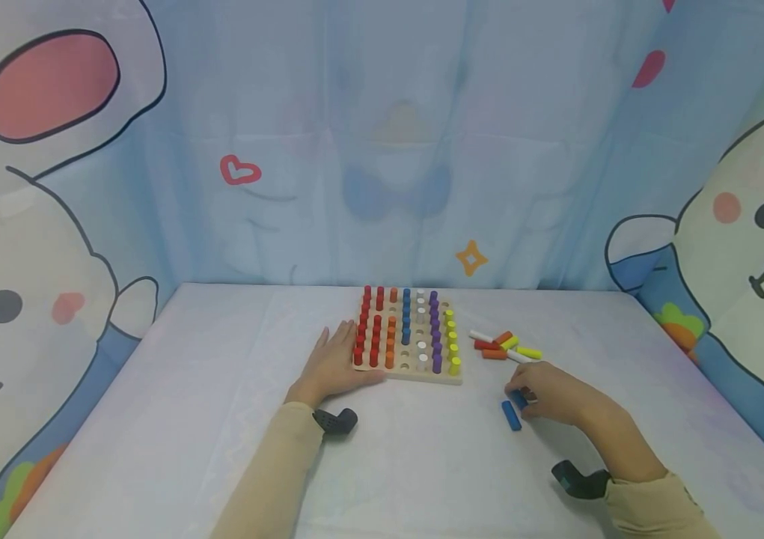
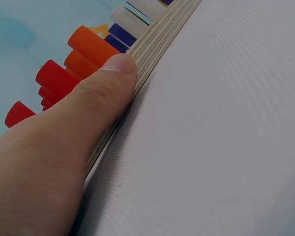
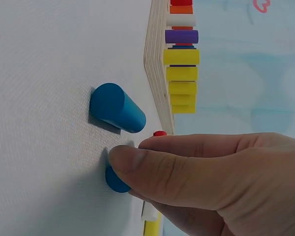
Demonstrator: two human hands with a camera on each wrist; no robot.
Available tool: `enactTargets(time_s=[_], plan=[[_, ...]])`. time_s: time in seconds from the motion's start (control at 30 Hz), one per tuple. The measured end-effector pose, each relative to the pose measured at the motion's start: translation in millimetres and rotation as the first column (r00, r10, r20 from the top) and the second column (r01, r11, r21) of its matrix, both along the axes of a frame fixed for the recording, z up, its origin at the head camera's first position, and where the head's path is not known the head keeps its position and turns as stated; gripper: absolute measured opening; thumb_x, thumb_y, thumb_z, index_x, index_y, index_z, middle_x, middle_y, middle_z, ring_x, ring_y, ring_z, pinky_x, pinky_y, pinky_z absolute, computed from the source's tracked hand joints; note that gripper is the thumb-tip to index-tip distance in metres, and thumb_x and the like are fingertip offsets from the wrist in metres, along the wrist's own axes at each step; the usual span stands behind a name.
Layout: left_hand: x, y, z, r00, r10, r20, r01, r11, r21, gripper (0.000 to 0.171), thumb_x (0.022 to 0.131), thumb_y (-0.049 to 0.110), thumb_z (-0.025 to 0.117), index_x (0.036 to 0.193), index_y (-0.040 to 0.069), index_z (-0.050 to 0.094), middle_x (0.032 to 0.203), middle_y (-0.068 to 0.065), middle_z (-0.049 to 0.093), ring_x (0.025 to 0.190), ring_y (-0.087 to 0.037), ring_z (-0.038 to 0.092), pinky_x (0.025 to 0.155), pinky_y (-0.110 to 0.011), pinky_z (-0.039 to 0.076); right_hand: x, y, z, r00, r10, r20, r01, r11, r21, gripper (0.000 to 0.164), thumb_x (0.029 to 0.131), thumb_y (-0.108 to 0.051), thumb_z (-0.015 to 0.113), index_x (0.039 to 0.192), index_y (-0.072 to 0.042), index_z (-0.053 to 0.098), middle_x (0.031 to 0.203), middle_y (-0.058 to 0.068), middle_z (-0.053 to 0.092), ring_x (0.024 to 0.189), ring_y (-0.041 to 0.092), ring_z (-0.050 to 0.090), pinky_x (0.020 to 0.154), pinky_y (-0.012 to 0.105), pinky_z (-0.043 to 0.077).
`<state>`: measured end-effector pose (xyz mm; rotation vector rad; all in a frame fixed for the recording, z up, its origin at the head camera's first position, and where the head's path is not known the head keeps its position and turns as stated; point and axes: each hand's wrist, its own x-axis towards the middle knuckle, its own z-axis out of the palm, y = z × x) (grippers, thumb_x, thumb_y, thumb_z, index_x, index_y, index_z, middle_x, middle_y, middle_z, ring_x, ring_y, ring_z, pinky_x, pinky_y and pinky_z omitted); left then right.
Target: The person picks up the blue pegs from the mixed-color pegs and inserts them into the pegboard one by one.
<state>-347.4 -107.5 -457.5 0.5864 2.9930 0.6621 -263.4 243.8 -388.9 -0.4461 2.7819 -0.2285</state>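
Observation:
A wooden pegboard (image 1: 445, 378) holds rows of red, orange, blue, white, purple and yellow pegs, with some holes bare. My left hand (image 1: 334, 364) rests at its near left corner, fingers along the left side and thumb (image 2: 105, 83) straight against the front edge. To the right of the board, my right hand (image 1: 557, 393) pinches a blue peg (image 3: 117, 181) between thumb and fingers, low over the table; the fingers hide much of it. Just left of that hand, another blue peg (image 1: 511, 415) lies on its side on the cloth.
Several loose pegs in white, red, orange and yellow lie in a pile (image 1: 496, 345) right of the board, beyond my right hand. White cloth covers the table (image 1: 422, 464). A blue cartoon curtain (image 1: 395, 209) hangs behind the far edge.

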Motion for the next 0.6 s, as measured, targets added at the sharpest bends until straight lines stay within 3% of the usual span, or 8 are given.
enactTargets(time_s=[0.6], plan=[[-0.5, 0.0, -1.0, 1.0, -0.003, -0.006, 0.003, 1.0, 0.003, 0.118, 0.069, 0.083, 0.052, 0.153, 0.008, 0.015, 0.16, -0.006, 0.017, 0.149, -0.019, 0.011, 0.122, -0.042, 0.002, -3.4, -2.7, -5.5, 0.999, -0.014, -0.041, 0.014, 1.0, 0.005, 0.036, 0.074, -0.015, 0.08, 0.108, -0.008, 0.07, 0.101, 0.002, 0.064, 0.087, 0.014, 0.058, 0.082, 0.037, 0.057]])
